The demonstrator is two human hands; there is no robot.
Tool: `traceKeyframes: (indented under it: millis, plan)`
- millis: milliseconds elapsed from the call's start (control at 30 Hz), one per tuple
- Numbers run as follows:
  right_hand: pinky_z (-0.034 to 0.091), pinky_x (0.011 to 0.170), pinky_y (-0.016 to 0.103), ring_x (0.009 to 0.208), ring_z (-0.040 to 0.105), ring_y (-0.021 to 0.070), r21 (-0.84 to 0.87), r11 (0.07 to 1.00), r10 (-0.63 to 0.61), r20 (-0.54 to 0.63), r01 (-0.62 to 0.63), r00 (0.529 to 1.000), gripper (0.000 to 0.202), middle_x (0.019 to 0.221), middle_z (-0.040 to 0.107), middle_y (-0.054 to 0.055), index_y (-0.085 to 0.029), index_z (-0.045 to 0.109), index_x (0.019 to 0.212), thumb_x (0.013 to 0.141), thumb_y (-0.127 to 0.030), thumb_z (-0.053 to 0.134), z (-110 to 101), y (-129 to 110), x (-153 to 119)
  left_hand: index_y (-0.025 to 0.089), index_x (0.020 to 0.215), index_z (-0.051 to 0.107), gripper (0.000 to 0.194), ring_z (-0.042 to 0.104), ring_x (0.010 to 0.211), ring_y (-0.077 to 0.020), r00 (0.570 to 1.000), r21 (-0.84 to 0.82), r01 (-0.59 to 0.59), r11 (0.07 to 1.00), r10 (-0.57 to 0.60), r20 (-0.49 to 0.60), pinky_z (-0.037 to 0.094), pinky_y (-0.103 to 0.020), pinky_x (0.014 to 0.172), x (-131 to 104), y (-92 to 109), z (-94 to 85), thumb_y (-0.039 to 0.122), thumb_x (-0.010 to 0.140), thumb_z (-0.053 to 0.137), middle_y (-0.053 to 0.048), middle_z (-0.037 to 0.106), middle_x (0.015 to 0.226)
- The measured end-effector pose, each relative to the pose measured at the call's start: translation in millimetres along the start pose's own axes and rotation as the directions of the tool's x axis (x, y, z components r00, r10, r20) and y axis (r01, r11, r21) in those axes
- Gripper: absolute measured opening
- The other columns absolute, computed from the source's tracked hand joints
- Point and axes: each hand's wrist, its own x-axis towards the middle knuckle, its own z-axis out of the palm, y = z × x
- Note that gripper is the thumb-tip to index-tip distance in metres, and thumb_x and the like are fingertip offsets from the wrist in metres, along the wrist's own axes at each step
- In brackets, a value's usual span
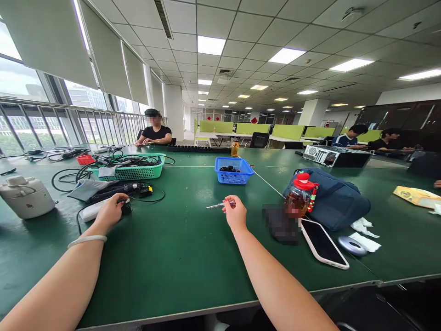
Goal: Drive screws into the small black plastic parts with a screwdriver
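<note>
My right hand [234,212] is closed round the handle of a thin screwdriver [215,206], whose tip points left above the green table [179,257]. On the left, my left hand [112,212] has its fingers curled down at a small black object [127,207], beside a white power strip [93,210]; what the fingers grip is too small to make out. Past my hands stands a blue basket [234,177] with small black parts in it. A green basket [138,172] full of black cables stands farther left.
A white jug [25,197] stands at the far left. To the right are a phone [324,243], a dark bag [339,197], a bottle with a red lid [298,197] and a silver round object [352,246]. Several people sit beyond, near an open computer case [336,157].
</note>
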Motion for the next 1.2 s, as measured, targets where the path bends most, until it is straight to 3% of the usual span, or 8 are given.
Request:
traceKeyframes:
  millis: [100, 200, 467, 733, 967, 1067, 1200]
  plan:
    - [0.052, 0.050, 0.026, 0.055, 0.063, 0.0164, 0.000, 1.000, 0.002, 0.000, -0.002, 1.000, 0.018, 0.067, 0.065, 0.000, -0.021, 0.060, 0.080, 0.077, -0.039, 0.056, 0.1, -0.4, -0.2, 0.018, 0.119, 0.058, 0.044, 0.060, 0.105, -0.0200, 0.999, -0.026, -0.040, 0.999, 0.040, 0.003, 0.045, -0.032, 0.095, -2.2, -0.8, -3.0, 0.019, 0.081, 0.037, -0.006, 0.068, 0.109]
    - [0.052, 0.050, 0.026, 0.055, 0.062, 0.0162, 0.002, 1.000, 0.003, 0.000, -0.003, 1.000, 0.018, 0.066, 0.064, 0.000, -0.021, 0.060, 0.079, 0.077, -0.039, 0.056, 0.1, 0.0, 0.0, 0.018, 0.118, 0.062, 0.044, 0.057, 0.113, -0.0227, 0.998, 0.041, -0.065, 0.997, 0.064, 0.029, 0.042, -0.034, 0.099, -3.4, -2.5, -4.8, 0.020, 0.082, 0.038, -0.007, 0.067, 0.116]
    - [0.051, 0.049, 0.026, 0.055, 0.063, 0.0162, 0.007, 1.000, 0.005, 0.007, -0.005, 1.000, 0.018, 0.071, 0.066, 0.001, -0.021, 0.060, 0.080, 0.077, -0.039, 0.056, 0.2, 2.9, 1.2, 0.021, 0.118, 0.064, 0.044, 0.062, 0.105, -0.0247, 0.997, 0.130, -0.001, 0.992, -0.010, 0.079, 0.048, -0.036, 0.091, -2.8, -8.9, -1.7, 0.019, 0.083, 0.038, -0.005, 0.068, 0.115]
    - [0.051, 0.049, 0.027, 0.055, 0.063, 0.0166, 0.009, 1.000, 0.024, 0.014, -0.024, 1.000, 0.016, 0.071, 0.066, 0.001, -0.022, 0.060, 0.079, 0.076, -0.037, 0.055, -0.2, -0.1, 0.8, 0.019, 0.122, 0.063, 0.052, 0.056, 0.119, -0.0233, 0.997, 0.179, -0.016, 0.984, 0.001, 0.083, 0.040, -0.035, 0.104, -3.9, -11.5, 3.7, 0.011, 0.078, 0.038, -0.004, 0.064, 0.124]
    - [0.052, 0.051, 0.027, 0.055, 0.063, 0.0168, 0.007, 1.000, 0.023, 0.016, -0.023, 1.000, 0.016, 0.068, 0.065, 0.000, -0.022, 0.061, 0.080, 0.076, -0.037, 0.055, 0.1, 1.9, 1.1, 0.019, 0.128, 0.059, 0.055, 0.050, 0.125, -0.0246, 0.980, 0.256, -0.049, 0.965, -0.003, 0.199, 0.036, -0.034, 0.107, -5.3, -12.6, 2.8, 0.013, 0.076, 0.041, -0.004, 0.059, 0.131]
    - [0.052, 0.052, 0.027, 0.055, 0.063, 0.0168, 0.006, 1.000, 0.017, 0.018, -0.017, 1.000, 0.016, 0.068, 0.065, 0.001, -0.022, 0.061, 0.081, 0.076, -0.036, 0.056, 0.1, 1.9, 0.9, 0.019, 0.132, 0.054, 0.055, 0.048, 0.126, -0.0275, 0.979, 0.315, -0.083, 0.945, 0.018, 0.204, 0.036, -0.036, 0.106, -7.8, -7.4, 0.8, 0.020, 0.078, 0.044, -0.007, 0.058, 0.132]
    - [0.051, 0.050, 0.027, 0.054, 0.062, 0.0165, 0.002, 1.000, 0.010, 0.011, -0.010, 1.000, 0.016, 0.067, 0.064, 0.000, -0.021, 0.061, 0.079, 0.076, -0.036, 0.056, -0.1, 0.8, 1.0, 0.017, 0.140, 0.042, 0.069, 0.051, 0.120, -0.0366, 0.990, 0.412, -0.008, 0.911, -0.052, 0.132, 0.042, -0.044, 0.096, -10.1, -1.3, -0.9, 0.047, 0.078, 0.050, -0.016, 0.062, 0.123]
